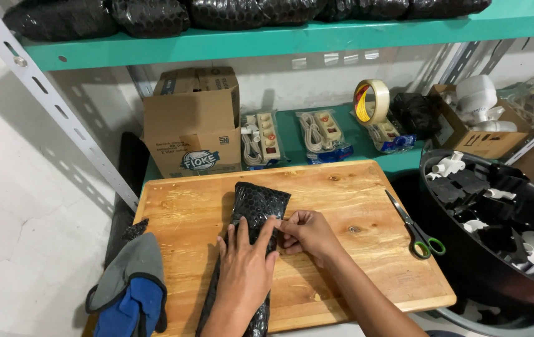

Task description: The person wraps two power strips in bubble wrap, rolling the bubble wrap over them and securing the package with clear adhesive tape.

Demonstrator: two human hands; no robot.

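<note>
Wooden tabletop (pixel 342 206) carries a black bubble-wrapped parcel (pixel 256 203); left hand (pixel 245 268) presses flat on it, right hand (pixel 307 232) pinches its right edge.

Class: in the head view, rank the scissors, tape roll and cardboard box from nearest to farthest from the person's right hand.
1. Scissors: to the right of the right hand, on the board.
2. Tape roll: behind, on the shelf.
3. Cardboard box: back left.
</note>
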